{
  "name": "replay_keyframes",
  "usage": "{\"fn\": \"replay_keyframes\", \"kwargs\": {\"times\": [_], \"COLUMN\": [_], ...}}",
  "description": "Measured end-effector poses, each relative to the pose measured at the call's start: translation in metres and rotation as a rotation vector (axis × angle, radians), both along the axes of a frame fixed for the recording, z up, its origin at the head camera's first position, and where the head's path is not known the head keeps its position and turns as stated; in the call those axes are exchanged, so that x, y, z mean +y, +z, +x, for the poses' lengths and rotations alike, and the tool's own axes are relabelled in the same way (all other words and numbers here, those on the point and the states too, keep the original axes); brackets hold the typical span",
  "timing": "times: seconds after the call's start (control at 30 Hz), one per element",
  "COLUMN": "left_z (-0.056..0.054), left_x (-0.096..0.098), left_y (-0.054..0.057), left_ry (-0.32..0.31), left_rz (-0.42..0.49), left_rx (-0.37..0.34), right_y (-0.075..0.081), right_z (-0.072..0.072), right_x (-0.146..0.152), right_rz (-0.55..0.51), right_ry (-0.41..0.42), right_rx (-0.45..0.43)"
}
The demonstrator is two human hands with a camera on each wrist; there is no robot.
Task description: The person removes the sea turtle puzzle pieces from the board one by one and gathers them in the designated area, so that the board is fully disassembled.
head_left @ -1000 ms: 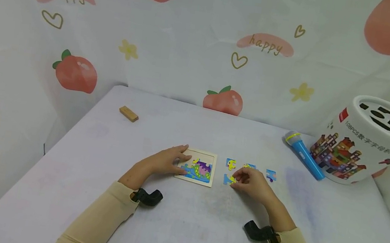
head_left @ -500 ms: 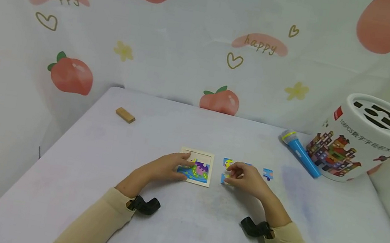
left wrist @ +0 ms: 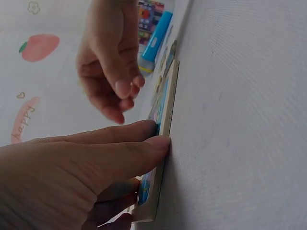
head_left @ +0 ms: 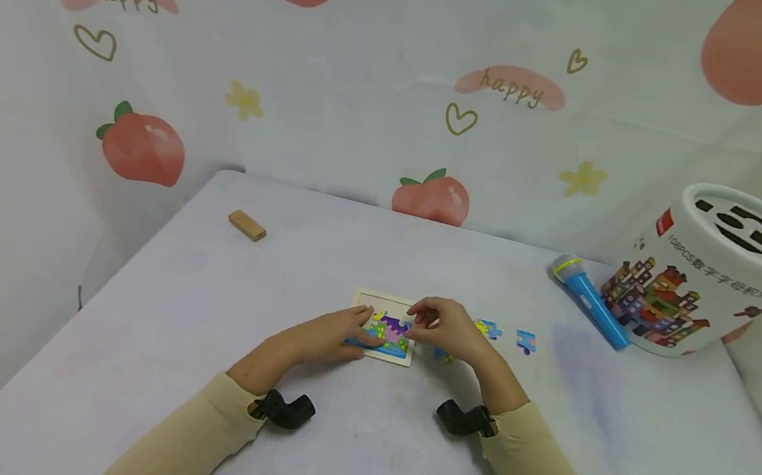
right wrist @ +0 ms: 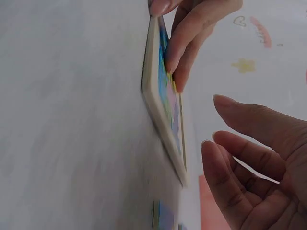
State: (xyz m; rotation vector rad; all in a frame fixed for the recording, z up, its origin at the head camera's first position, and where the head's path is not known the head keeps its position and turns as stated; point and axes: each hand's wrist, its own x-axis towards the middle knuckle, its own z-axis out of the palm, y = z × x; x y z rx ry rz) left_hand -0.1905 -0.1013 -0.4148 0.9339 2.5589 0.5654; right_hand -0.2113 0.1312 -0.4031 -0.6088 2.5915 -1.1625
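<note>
We find the square, pale wooden puzzle tray (head_left: pixel 382 303) filled nearside, bare along its far strip, steadied under the left hand's (head_left: pixel 329 336) extended fingers. The right hand (head_left: pixel 453 334), loosely parted, visibly holding nothing, hovers at its right edge. Mostly blue jigsaw pieces (head_left: pixel 526 341) await fitting alongside.

You wore beige fabric sleeves (head_left: pixel 177 433). Your square, pale wooden puzzle tray (head_left: pixel 386 304) showed blue, purple, pink and green; a flat, notched jigsaw piece (head_left: pixel 526 341), blue and pink. The stick-shaped blue plastic microphone (head_left: pixel 593 304) had a yellow ring (head_left: pixel 568 265). Your white cloth backdrop (head_left: pixel 345 84) carried red-pink peaches (head_left: pixel 431 198), yellow flowers (head_left: pixel 583 179) and gold hearts (head_left: pixel 95 43).
</note>
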Motion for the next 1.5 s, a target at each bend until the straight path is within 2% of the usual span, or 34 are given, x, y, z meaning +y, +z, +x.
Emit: {"fn": "replay_keyframes", "kwargs": {"times": [0.17, 0.33, 0.5, 0.8, 1.03, 1.17, 1.3, 1.5], "left_z": [0.0, -0.001, -0.001, 0.0, 0.0, 0.0, 0.0, 0.001], "left_x": [0.0, -0.002, -0.004, -0.003, -0.003, -0.003, -0.003, -0.003], "left_y": [0.001, 0.0, -0.001, 0.001, 0.001, 0.001, 0.002, 0.004], "left_ry": [-0.043, -0.078, -0.074, -0.071, -0.065, -0.064, -0.065, -0.073], "left_rz": [0.007, 0.028, 0.039, 0.04, 0.028, 0.023, 0.029, 0.028], "left_rx": [0.015, 0.018, 0.008, 0.005, 0.004, 0.0, -0.003, 0.001], "right_y": [-0.001, -0.005, -0.007, -0.01, -0.014, -0.016, -0.016, -0.014], "right_z": [-0.008, -0.014, -0.014, -0.013, -0.014, -0.015, -0.014, -0.013], "right_x": [-0.015, -0.028, -0.038, -0.042, -0.04, -0.041, -0.041, -0.041], "right_rz": [-0.006, 0.039, 0.051, 0.062, 0.003, 0.011, 0.006, -0.042], "right_ry": [0.033, 0.035, 0.014, -0.086, -0.064, -0.089, -0.089, -0.09], "right_rx": [-0.027, -0.071, -0.091, -0.125, -0.117, -0.14, -0.119, -0.116]}}
